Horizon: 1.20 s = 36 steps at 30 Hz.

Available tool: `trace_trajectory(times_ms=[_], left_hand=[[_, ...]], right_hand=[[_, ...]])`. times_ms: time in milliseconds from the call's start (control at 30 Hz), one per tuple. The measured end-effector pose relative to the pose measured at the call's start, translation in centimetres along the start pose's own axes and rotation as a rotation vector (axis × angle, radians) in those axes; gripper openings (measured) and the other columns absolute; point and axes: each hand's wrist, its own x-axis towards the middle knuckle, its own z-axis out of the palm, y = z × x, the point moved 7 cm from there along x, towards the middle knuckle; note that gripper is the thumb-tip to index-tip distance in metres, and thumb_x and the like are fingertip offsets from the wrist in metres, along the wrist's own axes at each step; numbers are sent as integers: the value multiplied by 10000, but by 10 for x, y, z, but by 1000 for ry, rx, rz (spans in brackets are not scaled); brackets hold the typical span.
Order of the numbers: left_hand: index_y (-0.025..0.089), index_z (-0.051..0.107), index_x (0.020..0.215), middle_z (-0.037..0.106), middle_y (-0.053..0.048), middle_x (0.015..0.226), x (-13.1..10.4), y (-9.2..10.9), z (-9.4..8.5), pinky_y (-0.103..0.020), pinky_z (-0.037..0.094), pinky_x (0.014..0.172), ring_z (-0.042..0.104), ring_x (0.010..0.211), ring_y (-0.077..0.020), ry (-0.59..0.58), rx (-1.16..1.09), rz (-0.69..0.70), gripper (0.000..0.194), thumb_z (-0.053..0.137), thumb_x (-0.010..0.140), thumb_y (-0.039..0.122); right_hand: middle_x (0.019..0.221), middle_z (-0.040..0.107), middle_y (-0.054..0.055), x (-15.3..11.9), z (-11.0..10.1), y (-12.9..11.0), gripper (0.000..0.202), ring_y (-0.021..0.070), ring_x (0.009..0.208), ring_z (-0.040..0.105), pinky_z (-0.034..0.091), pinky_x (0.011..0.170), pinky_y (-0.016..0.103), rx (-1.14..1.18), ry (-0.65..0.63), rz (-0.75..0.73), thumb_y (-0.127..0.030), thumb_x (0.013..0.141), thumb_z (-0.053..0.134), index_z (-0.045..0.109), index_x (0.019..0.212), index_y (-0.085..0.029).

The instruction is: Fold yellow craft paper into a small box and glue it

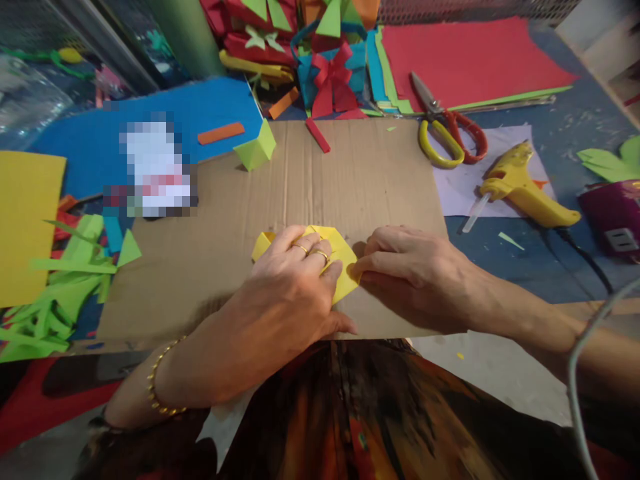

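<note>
We see the yellow paper (345, 263) folded on the cardboard (375, 180), midway between its left and right edges and closer to its front edge than its back one. We judge it light and fairly stiff along the folds, yet easy to crease or tear, and unlikely to slip under dry fingertips; we would take it by the folded edges, with a flat press over the middle. A yellow fold (261, 247) shows left of the knuckles, and we cannot tell whether it is the same piece. The left hand (293, 283) lies over the paper, fingers bent and close together, thumb apart near the cardboard's front edge; it covers much of the paper, so we cannot tell whether it grips or only presses. The right hand (415, 267) is nearly closed, its fingertips seemingly pinching the paper's right corner. Toward the cardboard's back edge we find a green piece (257, 150) and a red strip (318, 135); scissors (437, 107) lie across its back right corner. Beyond its right edge, a glue gun (520, 183) rests on the worktop's (480, 267) lilac sheet (447, 190), and green scraps (50, 313) crowd the left side.
</note>
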Motion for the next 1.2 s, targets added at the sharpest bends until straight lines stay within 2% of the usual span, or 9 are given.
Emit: trace_trajectory(times_ms=[100,267,467,733,933,1200], left_hand=[[125,753,1028,728,-140,1018,0,-1,1,-475,513,1002,666,1004,-288,1,-4,5,472,639,938,575],[133,747,1089,723,-140,1028,0,-1,2,-498,521,984,663,998,-298,18,0,-6,514,629,931,608],[119,758,1014,726,-146,1000,1,1,1,-484,531,969,666,969,-295,16,33,16,485,640,933,582],[122,756,1000,715,-120,980,-2,2,-1,-487,522,958,652,974,-287,28,22,32,429,622,965,528],[124,738,1030,701,-119,981,-3,0,2,-486,509,962,640,956,-287,40,14,11,508,599,951,607],[118,732,950,702,-128,968,-2,1,0,-482,532,915,648,945,-296,72,-11,22,460,668,917,572]], right_hand=[[828,612,30,5,0,2,250,119,714,539,399,647,263,66,-37,-6,-181,1025,490,705,899,-172],[824,619,29,9,0,1,204,123,711,525,402,667,271,47,-7,-41,-166,999,514,684,886,-164],[792,602,21,10,2,3,226,126,693,523,387,668,284,60,5,-46,-174,1002,510,670,843,-166],[847,598,15,11,1,4,154,124,778,553,396,729,277,222,-93,-84,-119,981,540,644,879,-168],[811,508,2,10,1,2,269,113,715,453,329,677,275,191,-52,-143,-185,1031,486,592,784,-177],[894,508,25,11,7,-3,249,147,766,430,350,728,310,76,-166,-104,-209,1065,403,589,901,-189]])
